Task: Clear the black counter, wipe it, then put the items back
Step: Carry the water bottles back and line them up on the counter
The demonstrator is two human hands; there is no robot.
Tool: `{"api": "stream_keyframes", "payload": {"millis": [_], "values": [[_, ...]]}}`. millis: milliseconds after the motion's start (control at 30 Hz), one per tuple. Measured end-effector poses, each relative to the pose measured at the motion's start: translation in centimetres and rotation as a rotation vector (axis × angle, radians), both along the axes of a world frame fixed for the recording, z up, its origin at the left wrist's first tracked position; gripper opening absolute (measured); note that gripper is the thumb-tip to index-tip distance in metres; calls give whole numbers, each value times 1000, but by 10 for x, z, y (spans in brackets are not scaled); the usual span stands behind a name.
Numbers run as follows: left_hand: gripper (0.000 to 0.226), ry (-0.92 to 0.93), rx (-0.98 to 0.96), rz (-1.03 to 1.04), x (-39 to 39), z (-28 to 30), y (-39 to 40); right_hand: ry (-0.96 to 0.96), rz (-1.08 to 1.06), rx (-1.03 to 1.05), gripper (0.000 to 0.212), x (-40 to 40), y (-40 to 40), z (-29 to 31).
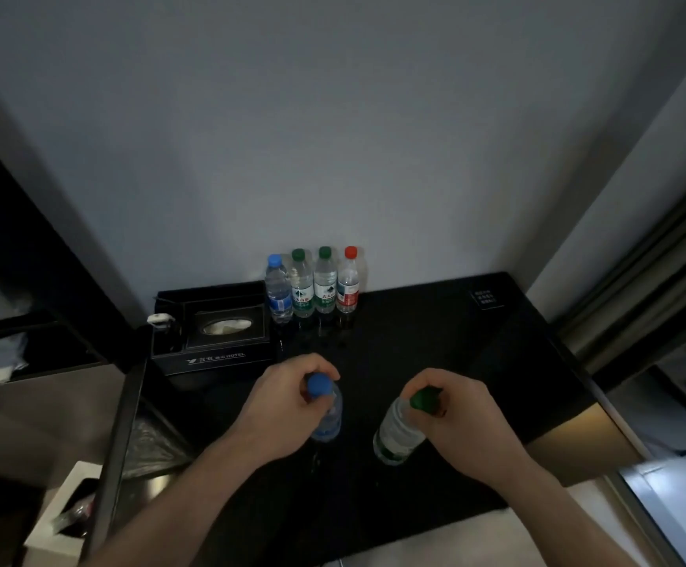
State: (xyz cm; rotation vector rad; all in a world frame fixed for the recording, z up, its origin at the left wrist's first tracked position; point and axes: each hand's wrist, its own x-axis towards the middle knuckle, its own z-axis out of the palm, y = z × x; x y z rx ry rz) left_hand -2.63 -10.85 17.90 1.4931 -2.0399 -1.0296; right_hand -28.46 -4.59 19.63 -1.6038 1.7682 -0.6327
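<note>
Head view: two bottles in hand over the black counter

Landmark: the row of four bottles (312,286) that stood upright at the back of the counter (455,362), against the wall.

- Left hand (280,403): fingers curled round the neck of a blue-capped bottle (327,415), in front of the row and slightly left of it. Upright, low over the counter; contact with the surface could not be told.
- Right hand (455,407): fingers pinched the neck of a green-capped bottle (396,433), in front of the row and to its right, tilted.
- Handling, judged: clear thin plastic, apparently full of water, so moderately heavy; smooth walls likely to give under a squeeze. The stiff neck under the cap seemed the surest hold.
- Tray (210,354), black, just left of the row: held a tissue box (226,325) with white tissue showing at its slot.
- Row contents: one blue cap, two green, one red; all sealed and seemingly full.
</note>
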Motion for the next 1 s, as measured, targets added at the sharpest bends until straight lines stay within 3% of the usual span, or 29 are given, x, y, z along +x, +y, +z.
{"api": "stream_keyframes", "payload": {"millis": [400,1000], "values": [[33,-53,-43,-9,-89,-25,-100,32,3,27,26,-93,-85,-18],[24,-199,19,230,-224,-75,-281,99,187,11,25,-213,-265,-69]]}}
